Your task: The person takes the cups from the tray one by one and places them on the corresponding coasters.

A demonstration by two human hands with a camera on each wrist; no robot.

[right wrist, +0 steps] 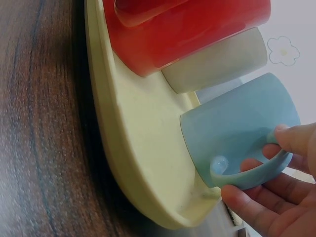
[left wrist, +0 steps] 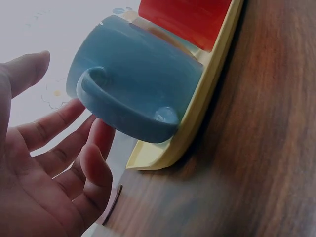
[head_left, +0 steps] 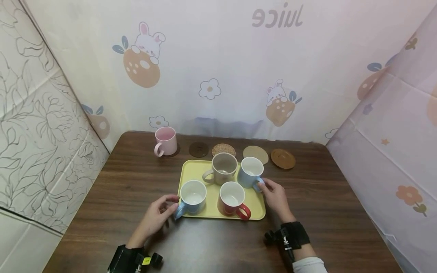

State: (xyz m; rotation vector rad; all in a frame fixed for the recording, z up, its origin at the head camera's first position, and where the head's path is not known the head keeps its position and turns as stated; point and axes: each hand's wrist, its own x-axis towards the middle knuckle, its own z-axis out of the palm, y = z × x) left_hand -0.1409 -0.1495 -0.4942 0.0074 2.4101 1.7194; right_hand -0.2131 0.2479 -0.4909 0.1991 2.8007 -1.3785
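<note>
Four mugs stand on a yellow tray [head_left: 211, 197]. At its front left is a blue mug [head_left: 193, 199], its handle toward my left hand [head_left: 155, 218]; in the left wrist view that hand [left wrist: 54, 168] has its fingers loosely bent beside the blue mug [left wrist: 143, 74], thumb apart. My right hand [head_left: 277, 199] pinches the handle of the light blue mug [head_left: 250, 172] at the back right; the right wrist view shows fingers of that hand [right wrist: 276, 197] through and around the handle of the light blue mug [right wrist: 237, 128]. Between them are a red mug [head_left: 229, 201] and a beige mug [head_left: 224, 170].
A pink mug [head_left: 166, 141] stands at the table's back left. Along the back edge lie a dark coaster [head_left: 198, 149], a woven coaster [head_left: 223, 149], a beige coaster [head_left: 256, 154] and a brown coaster [head_left: 283, 158]. A printed curtain [head_left: 222, 49] hangs behind the table.
</note>
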